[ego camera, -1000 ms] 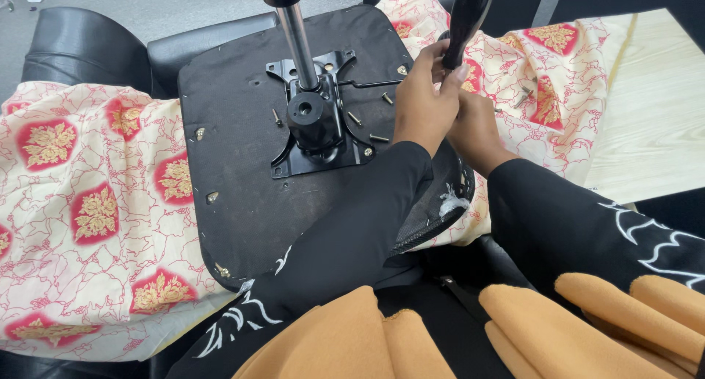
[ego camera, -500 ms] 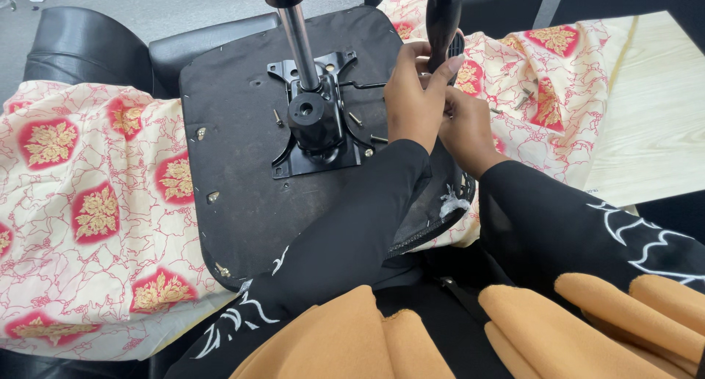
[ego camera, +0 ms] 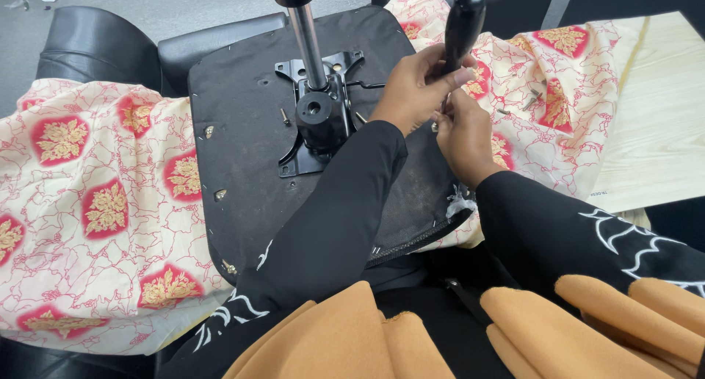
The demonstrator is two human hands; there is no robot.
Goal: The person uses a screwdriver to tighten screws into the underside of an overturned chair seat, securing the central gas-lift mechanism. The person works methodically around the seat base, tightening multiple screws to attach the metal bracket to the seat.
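An upturned black chair seat [ego camera: 250, 166] lies on patterned cloth, with a black metal mounting plate [ego camera: 312, 122] and a chrome gas-lift post [ego camera: 308, 45] standing up from its middle. My left hand [ego camera: 415, 85] grips the black handle of a screwdriver [ego camera: 463, 23], held nearly upright over the seat's right edge. My right hand [ego camera: 463, 133] sits just below it, fingers pinched around the tool's lower shaft, which is hidden. Loose screws [ego camera: 285, 116] lie on the seat beside the plate.
A cream cloth with red and gold motifs [ego camera: 88, 203] covers the surface around the seat. A pale wooden board [ego camera: 661, 122] lies at the right. A black cushioned chair part [ego camera: 88, 48] sits at the back left. More small screws [ego camera: 532, 100] rest on the cloth.
The screwdriver handle has swung from leaning right to nearly upright, and both hands have shifted slightly with it at the seat's right edge.
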